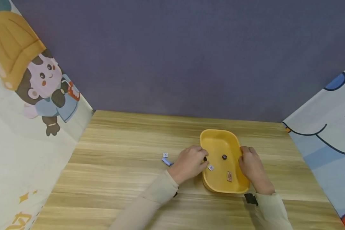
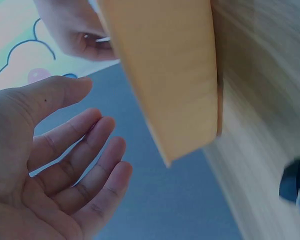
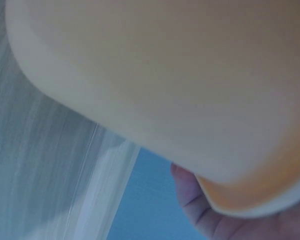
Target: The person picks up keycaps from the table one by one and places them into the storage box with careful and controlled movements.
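Note:
A yellow plastic tray [image 1: 221, 140] stands on the table, its side wall [image 2: 165, 75] close to my left hand in the left wrist view. My left hand [image 1: 189, 163] is over the tray's left rim, fingers loosely bent; its palm [image 2: 55, 165] shows nothing held. By those fingertips is a small dark piece [image 1: 205, 158]. On the opposite side, my right hand [image 1: 252, 166] grips the tray's rim, with fingers [image 3: 200, 210] curled at the edge. Inside lie a small white square tile [image 1: 210, 167], a small dark block [image 1: 224, 157] and a reddish-brown rectangular piece [image 1: 229, 176].
Left of the tray, a white square tile [image 1: 165, 155] and a lilac-blue bar [image 1: 166, 161] lie on the wooden table [image 1: 118, 143]. Part of something dark shows beside the bar. A dark blue-grey wall [image 1: 172, 64] rises behind; printed cloths [image 1: 17, 143] flank the table.

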The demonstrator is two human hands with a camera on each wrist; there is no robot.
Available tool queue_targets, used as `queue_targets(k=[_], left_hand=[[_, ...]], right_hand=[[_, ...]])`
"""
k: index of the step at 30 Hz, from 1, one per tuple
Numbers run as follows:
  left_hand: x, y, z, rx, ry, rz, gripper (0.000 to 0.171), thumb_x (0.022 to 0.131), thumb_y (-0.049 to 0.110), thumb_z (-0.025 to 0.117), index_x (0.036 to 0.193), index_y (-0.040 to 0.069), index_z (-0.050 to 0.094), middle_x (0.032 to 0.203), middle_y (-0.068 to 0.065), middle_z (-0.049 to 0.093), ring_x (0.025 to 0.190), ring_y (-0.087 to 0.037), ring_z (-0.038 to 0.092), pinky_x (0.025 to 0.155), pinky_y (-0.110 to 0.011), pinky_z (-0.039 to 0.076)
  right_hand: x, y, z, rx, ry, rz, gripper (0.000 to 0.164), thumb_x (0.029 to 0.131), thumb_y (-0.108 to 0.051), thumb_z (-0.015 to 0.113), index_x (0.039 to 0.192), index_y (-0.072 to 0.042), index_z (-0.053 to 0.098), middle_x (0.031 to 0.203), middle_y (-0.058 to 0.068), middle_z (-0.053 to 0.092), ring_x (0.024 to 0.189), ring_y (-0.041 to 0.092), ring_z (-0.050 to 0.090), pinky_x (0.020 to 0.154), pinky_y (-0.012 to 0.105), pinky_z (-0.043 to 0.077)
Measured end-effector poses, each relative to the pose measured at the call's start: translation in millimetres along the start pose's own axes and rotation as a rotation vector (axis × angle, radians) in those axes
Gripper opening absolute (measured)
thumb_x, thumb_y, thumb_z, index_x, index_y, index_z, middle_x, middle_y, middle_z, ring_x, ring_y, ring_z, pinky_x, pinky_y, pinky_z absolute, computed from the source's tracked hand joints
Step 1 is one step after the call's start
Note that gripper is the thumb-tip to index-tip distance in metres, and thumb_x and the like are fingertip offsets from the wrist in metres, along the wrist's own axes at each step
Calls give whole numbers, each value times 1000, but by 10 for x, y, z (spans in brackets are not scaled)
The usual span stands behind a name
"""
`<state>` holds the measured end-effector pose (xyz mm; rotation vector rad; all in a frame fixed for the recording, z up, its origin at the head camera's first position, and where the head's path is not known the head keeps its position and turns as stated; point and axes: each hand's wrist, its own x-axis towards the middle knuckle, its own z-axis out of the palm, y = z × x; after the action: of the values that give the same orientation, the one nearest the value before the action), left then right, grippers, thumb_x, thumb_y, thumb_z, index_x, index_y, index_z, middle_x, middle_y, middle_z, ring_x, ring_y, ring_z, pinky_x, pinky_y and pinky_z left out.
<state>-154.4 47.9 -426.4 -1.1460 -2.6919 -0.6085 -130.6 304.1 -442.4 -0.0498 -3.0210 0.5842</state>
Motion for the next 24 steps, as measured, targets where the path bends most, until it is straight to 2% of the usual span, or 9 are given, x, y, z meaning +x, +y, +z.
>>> queue_targets(k=[4, 11, 19, 24], left_hand=[[-132, -38, -107, 7, 52, 16, 17, 93, 24, 71, 105, 13, 75, 97, 3, 68, 89, -11, 62, 76, -22, 53], [-381, -117, -245, 21, 136, -1, 22, 91, 24, 74, 109, 12, 74, 108, -2, 71, 102, -20, 66, 90, -32, 53], [-541, -273, -319, -14, 188, -52, 20, 89, 21, 77, 106, 10, 74, 107, -3, 71, 100, -21, 66, 86, -33, 56], [-636, -447, -356, -23, 197, -98, 21, 88, 18, 79, 105, 7, 74, 105, -7, 72, 97, -23, 68, 80, -34, 58]], right_hand=[[-6, 5, -9, 2, 2, 0, 36, 94, 8, 51, 127, 22, 46, 114, 39, 49, 101, 52, 55, 81, 60, 51], [-11, 1, -17, -10, 0, -10, 36, 94, 7, 52, 127, 22, 46, 114, 40, 49, 102, 52, 55, 82, 60, 51], [-19, 4, -1, -20, 7, -3, 36, 94, 7, 52, 127, 22, 46, 114, 40, 49, 102, 52, 55, 82, 61, 51], [-18, -5, 11, -18, 24, -14, 35, 93, 8, 53, 125, 22, 47, 112, 39, 49, 101, 52, 56, 81, 61, 51]])
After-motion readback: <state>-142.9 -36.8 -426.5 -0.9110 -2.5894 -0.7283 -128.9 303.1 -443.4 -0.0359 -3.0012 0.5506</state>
